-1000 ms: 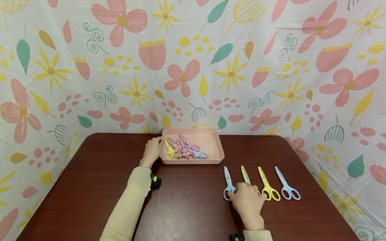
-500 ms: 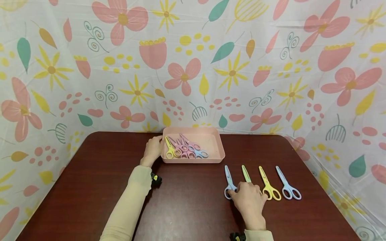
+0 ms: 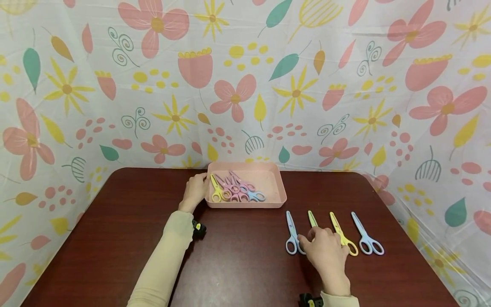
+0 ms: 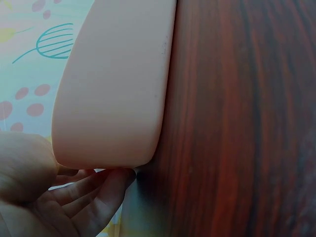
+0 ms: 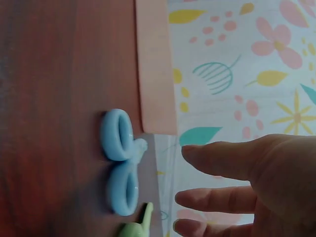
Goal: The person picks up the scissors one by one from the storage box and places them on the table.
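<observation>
My left hand (image 3: 194, 192) grips the left end of a pink tray (image 3: 245, 205), which holds several pink, yellow and blue scissors (image 3: 235, 192). In the left wrist view, fingers (image 4: 106, 197) bend against the tray's end wall (image 4: 113, 98). Over a row of scissors, my right hand (image 3: 326, 256) hovers with nothing in it. Green scissors (image 3: 312, 218) lie partly hidden beneath it. Blue scissors (image 3: 290, 232) are left of the hand; yellow scissors (image 3: 339, 228) lie just right of it. The right wrist view shows thumb and fingers (image 5: 217, 160) apart, above the blue handles (image 5: 118, 136).
Another pair of blue scissors (image 3: 364, 234) ends the row on the right. The dark wooden table (image 3: 238, 256) runs back to a floral curtain (image 3: 245, 85), with the tray close to it.
My right hand has lifted off the green scissors and shifted slightly right, uncovering more of the left blue handles. The left hand stays at the tray.
</observation>
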A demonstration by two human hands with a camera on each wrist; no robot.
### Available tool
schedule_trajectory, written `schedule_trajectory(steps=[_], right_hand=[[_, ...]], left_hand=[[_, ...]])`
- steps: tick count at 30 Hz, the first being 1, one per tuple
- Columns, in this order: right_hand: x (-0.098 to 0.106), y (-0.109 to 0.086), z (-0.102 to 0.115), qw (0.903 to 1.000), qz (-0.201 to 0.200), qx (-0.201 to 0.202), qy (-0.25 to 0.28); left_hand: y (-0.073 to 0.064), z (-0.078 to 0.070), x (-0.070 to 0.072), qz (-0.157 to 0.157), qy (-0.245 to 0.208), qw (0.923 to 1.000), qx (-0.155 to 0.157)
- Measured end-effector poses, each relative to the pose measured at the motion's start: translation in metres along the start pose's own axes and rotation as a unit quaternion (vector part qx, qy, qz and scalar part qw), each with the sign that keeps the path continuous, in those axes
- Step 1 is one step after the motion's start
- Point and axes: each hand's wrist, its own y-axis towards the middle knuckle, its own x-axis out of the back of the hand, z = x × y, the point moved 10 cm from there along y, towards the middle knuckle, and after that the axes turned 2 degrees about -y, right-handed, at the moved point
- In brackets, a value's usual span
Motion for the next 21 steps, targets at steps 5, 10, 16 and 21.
schedule_trajectory(steps=[5,10,16,21], right_hand=[[0.006,0.008,0.002,0.9996,0.017,0.01,0.017],[0.018,0.02,0.015,0.9977,0.019,0.053,0.039],[0.028,0.035,0.032,0.9935,0.02,0.101,0.049],[0.041,0.039,0.062,0.9813,-0.056,0.181,0.031]], left_hand=[[-0.001,-0.001,0.0,-0.001,0.0,1.0,-0.001],[0.0,-0.001,-0.001,0.001,-0.005,1.0,-0.004],[0.0,0.002,-0.004,0.009,-0.005,0.9999,0.007],[-0.001,0.0,-0.001,0.007,-0.008,0.9999,0.001]])
